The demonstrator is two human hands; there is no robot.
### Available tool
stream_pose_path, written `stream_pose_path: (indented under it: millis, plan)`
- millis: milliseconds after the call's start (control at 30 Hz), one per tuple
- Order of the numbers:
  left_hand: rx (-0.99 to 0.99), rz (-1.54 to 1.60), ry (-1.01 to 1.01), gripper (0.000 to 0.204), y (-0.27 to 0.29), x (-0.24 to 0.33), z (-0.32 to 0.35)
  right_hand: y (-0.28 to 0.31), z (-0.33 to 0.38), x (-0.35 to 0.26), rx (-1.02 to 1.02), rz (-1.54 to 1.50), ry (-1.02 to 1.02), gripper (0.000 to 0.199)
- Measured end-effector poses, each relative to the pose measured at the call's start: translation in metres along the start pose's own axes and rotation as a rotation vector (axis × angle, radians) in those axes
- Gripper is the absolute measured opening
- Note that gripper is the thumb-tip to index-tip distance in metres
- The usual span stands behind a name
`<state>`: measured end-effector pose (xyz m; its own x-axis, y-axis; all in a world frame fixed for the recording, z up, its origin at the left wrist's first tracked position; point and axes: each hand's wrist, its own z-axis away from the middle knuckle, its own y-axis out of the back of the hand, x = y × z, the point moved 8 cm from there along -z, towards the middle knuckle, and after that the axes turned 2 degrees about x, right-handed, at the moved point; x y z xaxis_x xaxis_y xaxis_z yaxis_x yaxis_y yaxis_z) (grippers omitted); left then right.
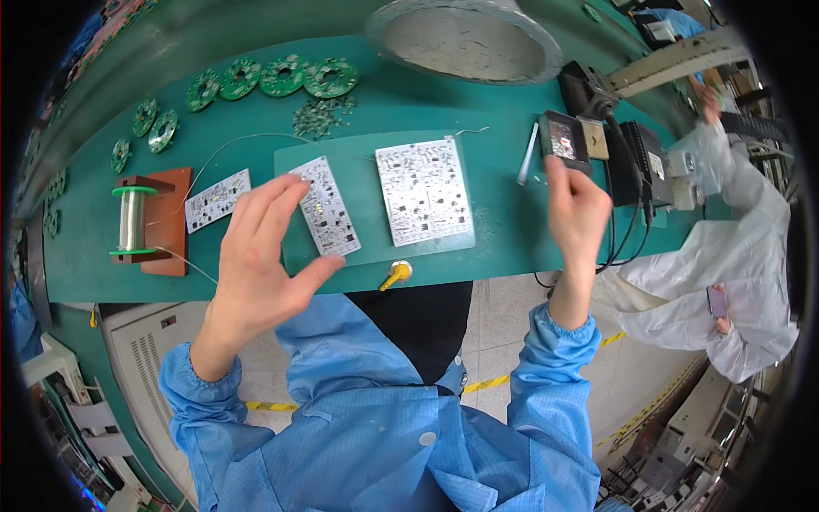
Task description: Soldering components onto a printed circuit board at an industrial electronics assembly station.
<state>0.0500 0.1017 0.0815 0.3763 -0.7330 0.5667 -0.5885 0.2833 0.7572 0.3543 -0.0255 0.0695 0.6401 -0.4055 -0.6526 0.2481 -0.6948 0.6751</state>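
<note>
My left hand [264,256] spreads over the near-left side of a narrow white circuit board [326,209] with small black parts. Its fingertips reach the board's upper left edge and the thumb lies by the lower end; whether they press on it I cannot tell. To the right, a larger white circuit board [424,194] lies on the light green mat [367,152]. My right hand [578,209] is closed beside a small black box [565,138] with a shiny inside. Anything in its fingers is hidden. A thin white stick [528,155] lies left of that box.
Another narrow board [217,200] lies near a wire spool [133,220] on an orange-brown stand [175,220]. Ring-shaped green boards [283,75] and a pile of small pieces [322,116] are behind. A wide duct mouth [465,43] hangs above. Cables [627,235] run by a black unit [646,166].
</note>
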Motion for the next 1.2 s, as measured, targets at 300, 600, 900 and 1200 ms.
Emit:
stream_pose_path:
  millis: [300, 600, 900, 1200]
  plan:
    - [-0.118, -0.084, 0.066, 0.098, -0.026, -0.025, 0.004, -0.036, 0.071, -0.043, -0.232, -0.398, 0.086, 0.012]
    - [-0.136, 0.509, 0.273, 0.1, -0.012, -0.038, 0.009, -0.043, 0.094, -0.078, -0.269, -0.569, 0.139, 0.011]
    - [-0.309, 2.032, 0.305, 0.111, -0.027, 0.0, 0.016, -0.042, 0.104, -0.082, -0.356, -0.698, 0.18, 0.019]
    - [-0.335, 1.914, 0.267, 0.107, -0.031, 0.013, 0.014, -0.045, 0.1, -0.157, -0.21, -0.561, 0.671, 0.061]
